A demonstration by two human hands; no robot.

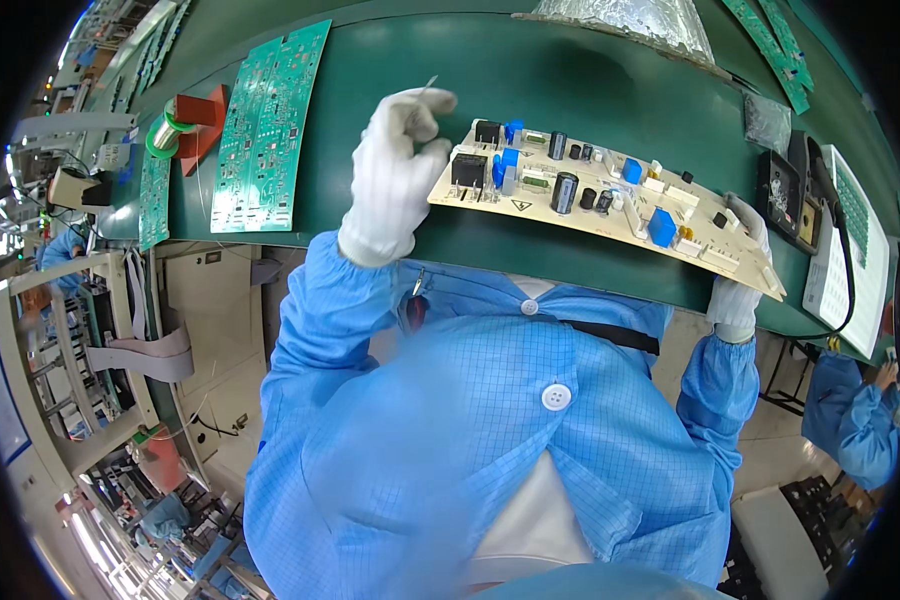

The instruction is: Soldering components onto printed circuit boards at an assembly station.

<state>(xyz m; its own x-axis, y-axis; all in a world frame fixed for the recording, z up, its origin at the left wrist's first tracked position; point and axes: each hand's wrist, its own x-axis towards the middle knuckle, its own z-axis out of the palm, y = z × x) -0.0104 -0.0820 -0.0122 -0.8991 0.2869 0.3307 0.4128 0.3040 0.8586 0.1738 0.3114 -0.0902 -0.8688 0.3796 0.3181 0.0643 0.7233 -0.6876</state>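
Observation:
My right hand [738,295], in a white glove, grips the right end of a cream circuit board [590,222], partly hidden behind it. The board is held tilted above the green bench. It carries black blocks, blue parts, upright capacitors and white connectors. By the board's left end, my left hand [395,165], also white-gloved, is raised with its fingers curled and pinched. A tiny thin grey piece [431,82] sticks up at its fingertips, too small to name.
Green circuit boards [270,130] lie at the left, beside a solder wire spool [167,133] on a red stand. A foil-covered object [625,18] sits at the back. On the right are a black tray [778,195], a clear bag [767,122] and a white tray [838,285] with a cable across it.

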